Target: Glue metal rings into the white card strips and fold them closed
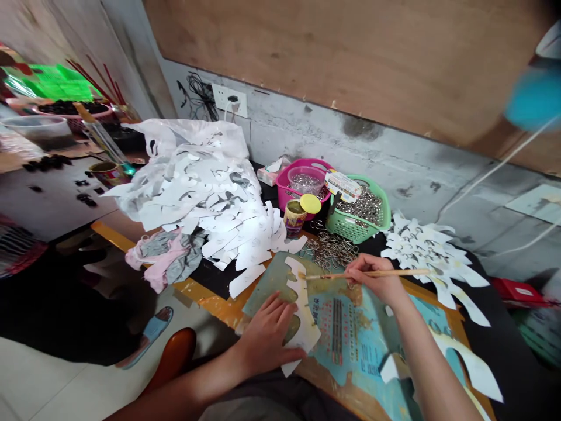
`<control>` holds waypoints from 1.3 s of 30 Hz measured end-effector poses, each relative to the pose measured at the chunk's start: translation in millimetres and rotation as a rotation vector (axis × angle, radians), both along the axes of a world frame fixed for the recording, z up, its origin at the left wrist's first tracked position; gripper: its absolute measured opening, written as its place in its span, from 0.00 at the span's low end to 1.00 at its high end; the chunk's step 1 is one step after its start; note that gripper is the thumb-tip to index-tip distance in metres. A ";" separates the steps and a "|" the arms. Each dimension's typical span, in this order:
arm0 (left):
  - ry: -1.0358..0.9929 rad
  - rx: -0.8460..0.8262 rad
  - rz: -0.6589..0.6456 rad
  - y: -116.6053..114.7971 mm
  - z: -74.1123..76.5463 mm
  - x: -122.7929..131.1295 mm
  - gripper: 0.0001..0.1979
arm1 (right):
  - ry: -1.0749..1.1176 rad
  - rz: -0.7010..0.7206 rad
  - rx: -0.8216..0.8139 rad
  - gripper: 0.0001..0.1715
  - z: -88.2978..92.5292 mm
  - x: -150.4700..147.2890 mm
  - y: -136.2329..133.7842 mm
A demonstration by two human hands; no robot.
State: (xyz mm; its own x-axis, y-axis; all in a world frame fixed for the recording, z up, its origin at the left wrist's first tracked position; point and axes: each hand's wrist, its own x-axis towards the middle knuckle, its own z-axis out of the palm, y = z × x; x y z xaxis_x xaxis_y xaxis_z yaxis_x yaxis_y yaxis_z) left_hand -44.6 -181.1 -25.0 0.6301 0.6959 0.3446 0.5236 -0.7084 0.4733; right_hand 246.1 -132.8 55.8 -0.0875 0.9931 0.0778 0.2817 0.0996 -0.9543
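My left hand (268, 336) lies flat with fingers apart on a white cut-out piece (304, 310) with scalloped edges, against the worn mat (269, 280). Pinched in my right hand (374, 280) is a thin brush (405, 272) with a wooden handle. Its tip touches the upper part of the cut-out, where the surface looks yellowish. Just beyond the mat's far edge, a heap of small metal rings or clasps (335, 251) lies beside an open tin (294, 219) with a yellow lid (310, 203).
A large pile of white cut-outs (210, 187) spills from a plastic bag at left, near pink and grey cloth (169, 257). Pink (283, 184) and green (357, 234) baskets hold metal parts. More cut-outs (432, 251) overlap at right. Another person's foot (142, 345) shows lower left.
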 end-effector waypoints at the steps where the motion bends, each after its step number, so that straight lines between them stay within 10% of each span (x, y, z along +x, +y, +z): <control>1: 0.000 -0.006 0.003 -0.2 -0.2 -0.1 0.38 | 0.011 0.024 -0.021 0.19 0.0 2.7 -1.1; 20: 0.022 -0.003 0.024 -0.8 2.2 1.1 0.39 | 0.111 0.136 -0.126 0.18 5.1 8.4 -3.8; 32: -0.003 -0.012 0.018 -1.0 1.3 1.1 0.38 | -0.002 -0.057 0.021 0.18 1.3 5.3 3.0; 39: -0.014 0.009 0.021 -1.6 -6.6 0.1 0.40 | 0.260 -0.329 0.267 0.23 42.8 -22.7 26.5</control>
State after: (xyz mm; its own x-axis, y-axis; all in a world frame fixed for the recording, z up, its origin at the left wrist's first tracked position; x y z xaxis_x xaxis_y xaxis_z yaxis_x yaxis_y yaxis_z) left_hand -44.4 -182.7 -31.6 0.6107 0.7054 0.3597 0.5316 -0.7019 0.4740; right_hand 223.4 -106.3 98.7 0.2830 0.9072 0.3113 0.0950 0.2965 -0.9503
